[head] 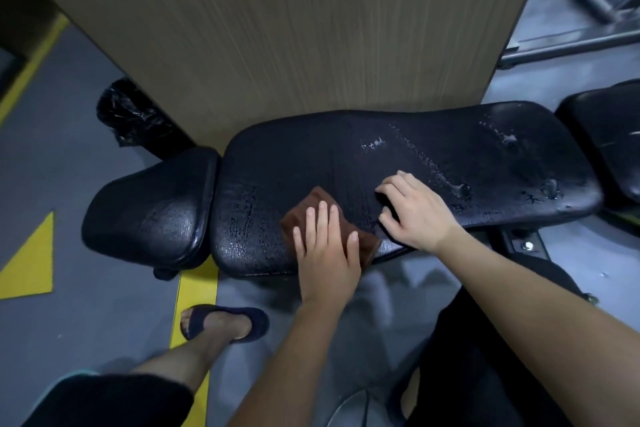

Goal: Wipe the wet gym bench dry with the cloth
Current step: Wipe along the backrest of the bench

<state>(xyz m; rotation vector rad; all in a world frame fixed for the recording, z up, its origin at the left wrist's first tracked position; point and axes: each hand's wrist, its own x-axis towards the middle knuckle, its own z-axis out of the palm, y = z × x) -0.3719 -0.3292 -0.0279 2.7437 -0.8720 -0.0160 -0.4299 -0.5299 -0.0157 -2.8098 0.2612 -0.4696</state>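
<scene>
A black padded gym bench point(433, 149) lies across the middle of the view, with a separate smaller pad point(149, 208) at its left end. Water drops and streaks glisten on the right half of the long pad and near its left edge. A folded brown cloth point(313, 206) lies on the near edge of the long pad. My left hand point(327, 246) presses flat on the cloth with fingers spread. My right hand point(414, 210) rests just to the right, fingers curled over the pad's near edge, holding nothing else.
A tall wood-grain panel point(277, 28) stands right behind the bench. A black plastic bag point(131, 111) sits at its left corner. Another black pad point(609, 135) and metal bars point(571, 42) are at the right. My slippered foot point(225, 321) stands on grey floor with yellow markings point(195, 291).
</scene>
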